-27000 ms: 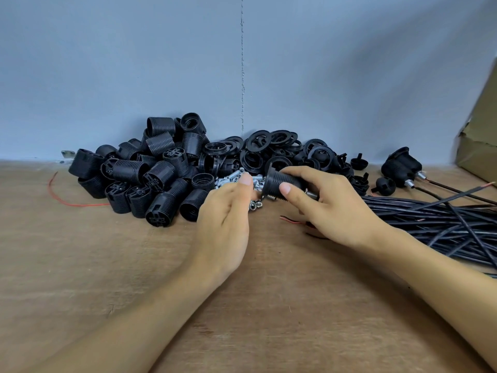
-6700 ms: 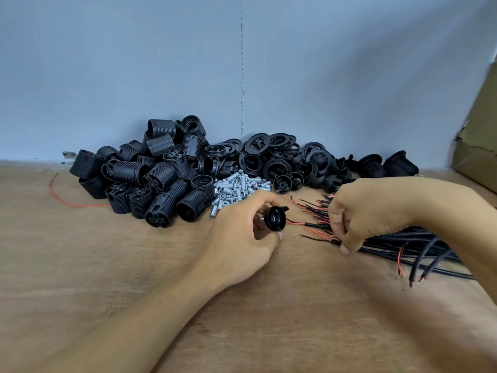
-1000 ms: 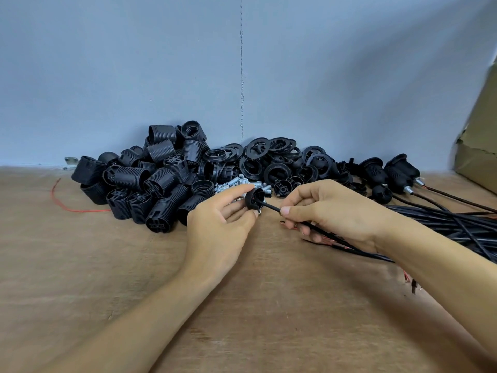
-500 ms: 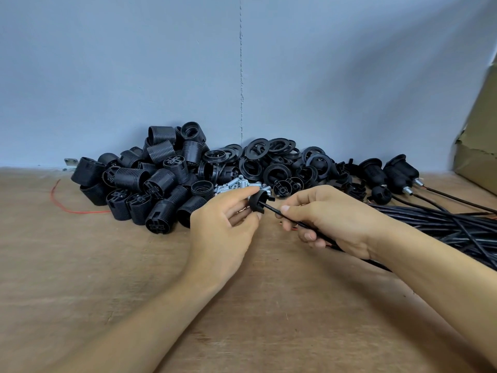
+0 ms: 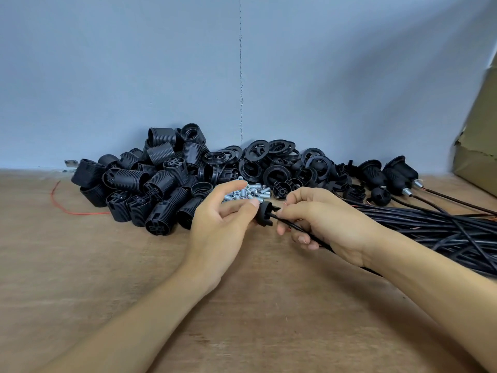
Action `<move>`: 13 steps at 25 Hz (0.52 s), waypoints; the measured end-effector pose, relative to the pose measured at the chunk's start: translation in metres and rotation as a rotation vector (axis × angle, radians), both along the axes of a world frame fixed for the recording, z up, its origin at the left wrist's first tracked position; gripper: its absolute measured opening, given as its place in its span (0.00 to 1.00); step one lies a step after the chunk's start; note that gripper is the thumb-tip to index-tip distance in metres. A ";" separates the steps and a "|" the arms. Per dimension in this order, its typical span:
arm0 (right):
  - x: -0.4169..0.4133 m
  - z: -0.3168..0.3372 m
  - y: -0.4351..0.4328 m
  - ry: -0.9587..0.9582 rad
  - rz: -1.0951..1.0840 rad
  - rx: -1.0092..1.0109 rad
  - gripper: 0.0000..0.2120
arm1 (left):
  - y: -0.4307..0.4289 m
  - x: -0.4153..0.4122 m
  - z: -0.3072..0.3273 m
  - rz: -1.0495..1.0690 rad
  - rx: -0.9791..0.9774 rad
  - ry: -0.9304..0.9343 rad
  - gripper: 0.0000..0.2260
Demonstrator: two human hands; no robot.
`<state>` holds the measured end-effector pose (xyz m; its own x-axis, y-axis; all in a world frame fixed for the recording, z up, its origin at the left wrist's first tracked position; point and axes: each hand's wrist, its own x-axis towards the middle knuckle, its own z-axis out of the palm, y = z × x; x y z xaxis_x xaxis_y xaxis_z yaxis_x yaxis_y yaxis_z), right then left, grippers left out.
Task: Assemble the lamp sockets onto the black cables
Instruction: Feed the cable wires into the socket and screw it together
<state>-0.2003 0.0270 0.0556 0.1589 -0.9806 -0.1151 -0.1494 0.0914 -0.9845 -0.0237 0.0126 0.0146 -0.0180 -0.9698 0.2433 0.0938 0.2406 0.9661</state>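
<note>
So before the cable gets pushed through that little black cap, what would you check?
1. Cap gripped: the left hand pinches the cap at its fingertips. Ok.
2. Cable gripped: the right hand holds the cable close to its end. Ok.
3. Cable lined up: its end meets the middle of the cap. Ok.
4. Wires through the cap's hole: hidden by the cap. Cannot tell.
5. Cable free of the bundle: its run is hidden under the right hand and arm. Cannot tell.
6. Silver threaded pieces within reach: piled just behind the hands. Ok.
</note>
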 end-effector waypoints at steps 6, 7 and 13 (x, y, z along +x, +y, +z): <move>0.001 -0.002 -0.002 -0.108 -0.017 -0.077 0.10 | -0.006 0.000 0.002 -0.122 0.208 0.327 0.09; 0.000 -0.002 -0.002 -0.112 -0.008 -0.081 0.10 | -0.005 0.000 0.002 -0.165 0.212 0.302 0.08; -0.007 -0.001 -0.003 0.137 0.167 -0.035 0.06 | -0.008 0.000 0.003 -0.097 0.235 0.360 0.06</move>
